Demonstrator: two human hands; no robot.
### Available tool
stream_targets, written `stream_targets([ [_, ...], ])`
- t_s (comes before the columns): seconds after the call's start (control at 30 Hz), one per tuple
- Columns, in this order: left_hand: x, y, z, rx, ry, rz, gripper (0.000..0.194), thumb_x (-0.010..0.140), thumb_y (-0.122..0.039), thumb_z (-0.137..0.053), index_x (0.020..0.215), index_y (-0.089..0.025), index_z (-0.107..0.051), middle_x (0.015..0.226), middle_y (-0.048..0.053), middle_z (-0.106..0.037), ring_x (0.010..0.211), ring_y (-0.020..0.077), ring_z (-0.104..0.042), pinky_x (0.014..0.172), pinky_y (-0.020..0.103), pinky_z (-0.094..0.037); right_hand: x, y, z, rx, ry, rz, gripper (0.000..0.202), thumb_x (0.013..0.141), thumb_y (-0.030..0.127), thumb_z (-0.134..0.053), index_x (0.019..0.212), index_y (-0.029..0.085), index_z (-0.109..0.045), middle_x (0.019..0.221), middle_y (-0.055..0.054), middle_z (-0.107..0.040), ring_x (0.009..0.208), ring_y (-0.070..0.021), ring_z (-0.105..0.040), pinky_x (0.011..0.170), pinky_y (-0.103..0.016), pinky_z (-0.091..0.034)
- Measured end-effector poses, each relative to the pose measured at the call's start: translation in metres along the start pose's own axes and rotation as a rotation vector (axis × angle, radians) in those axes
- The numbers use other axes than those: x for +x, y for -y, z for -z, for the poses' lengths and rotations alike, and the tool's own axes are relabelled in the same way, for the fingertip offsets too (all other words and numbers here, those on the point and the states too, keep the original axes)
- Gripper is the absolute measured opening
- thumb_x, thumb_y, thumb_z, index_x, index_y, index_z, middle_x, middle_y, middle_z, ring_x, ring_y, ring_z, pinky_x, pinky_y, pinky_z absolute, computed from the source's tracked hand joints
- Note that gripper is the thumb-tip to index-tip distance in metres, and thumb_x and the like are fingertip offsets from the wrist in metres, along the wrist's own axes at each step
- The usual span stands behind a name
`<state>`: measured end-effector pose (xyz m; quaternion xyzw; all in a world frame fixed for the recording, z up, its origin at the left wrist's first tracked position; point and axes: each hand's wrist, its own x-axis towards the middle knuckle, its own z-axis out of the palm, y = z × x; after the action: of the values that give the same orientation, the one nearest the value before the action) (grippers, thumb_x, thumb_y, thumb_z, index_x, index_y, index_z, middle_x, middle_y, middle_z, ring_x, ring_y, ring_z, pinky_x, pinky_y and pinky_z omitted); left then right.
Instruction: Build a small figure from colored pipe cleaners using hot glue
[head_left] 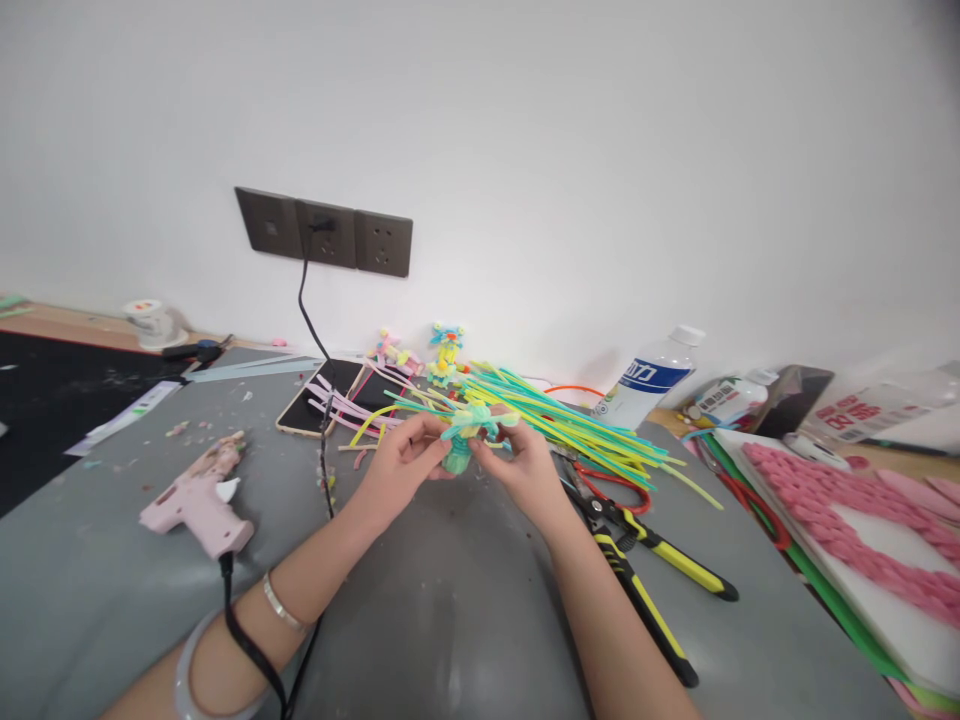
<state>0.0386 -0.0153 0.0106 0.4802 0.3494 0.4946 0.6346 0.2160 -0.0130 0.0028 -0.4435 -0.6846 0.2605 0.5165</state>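
Note:
A small figure of green and pale yellow pipe cleaners (459, 452) is held up between both hands over the middle of the table. My left hand (409, 462) pinches it from the left side, thumb in front. From the right, my right hand (521, 465) closes its thumb and fingers on the figure's upper strands. Parts of the figure lie hidden behind the fingers. Just beyond the hands is a pile of yellow, green and teal pipe cleaners (592, 430). Pink pipe cleaners (339, 402) rest across a phone (307, 412) to the left.
A pink glue gun (199, 500) lies at left, its black cord crossing my left forearm. Yellow-black pliers (652, 550) and red-handled scissors (626, 490) are at right. A water bottle (649, 380), two finished figures (446, 352) and a pink braided piece (847, 500) stand or lie farther off.

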Motion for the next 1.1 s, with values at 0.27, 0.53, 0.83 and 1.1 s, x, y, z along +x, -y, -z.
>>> stream_targets([
  [0.27,0.0011,-0.0001,-0.0007,-0.009,0.008,0.001,0.036,0.067,-0.046,-0.083,0.081,-0.017,-0.065,0.082,0.0,-0.062,0.078,0.015,-0.062,0.065,0.028,-0.064,0.0011,0.0028,-0.0004,-0.006,-0.009,-0.006,0.014,0.081,0.03,-0.066,0.091,0.02,-0.064,0.089,-0.003,-0.069,0.078,-0.0195,-0.061,0.069,-0.03,-0.043],
  [0.53,0.0003,-0.0004,-0.0007,0.0,0.001,0.006,0.034,0.068,-0.044,-0.082,0.08,-0.018,-0.065,0.081,0.0,-0.062,0.077,0.0152,-0.062,0.064,0.028,-0.064,0.001,0.0019,-0.0004,-0.004,0.002,-0.024,0.012,0.081,0.029,-0.066,0.088,0.02,-0.061,0.088,-0.003,-0.068,0.077,-0.019,-0.06,0.069,-0.03,-0.042],
  [0.83,0.0006,0.0013,0.0009,0.016,0.004,-0.003,0.031,0.07,-0.043,-0.08,0.082,-0.018,-0.066,0.084,0.0,-0.061,0.081,0.0164,-0.062,0.065,0.029,-0.064,0.0008,0.0015,-0.0016,0.006,0.008,-0.008,0.011,0.083,0.027,-0.065,0.091,0.021,-0.063,0.089,-0.002,-0.068,0.078,-0.0187,-0.06,0.068,-0.03,-0.043],
  [1.1,0.0006,0.0015,0.0,0.018,0.003,-0.001,0.032,0.07,-0.043,-0.08,0.082,-0.018,-0.065,0.084,0.001,-0.061,0.08,0.0164,-0.062,0.065,0.029,-0.064,-0.0002,0.0004,-0.0019,0.009,0.005,-0.005,0.01,0.082,0.026,-0.065,0.09,0.021,-0.062,0.088,-0.002,-0.067,0.078,-0.0181,-0.059,0.068,-0.029,-0.042],
])
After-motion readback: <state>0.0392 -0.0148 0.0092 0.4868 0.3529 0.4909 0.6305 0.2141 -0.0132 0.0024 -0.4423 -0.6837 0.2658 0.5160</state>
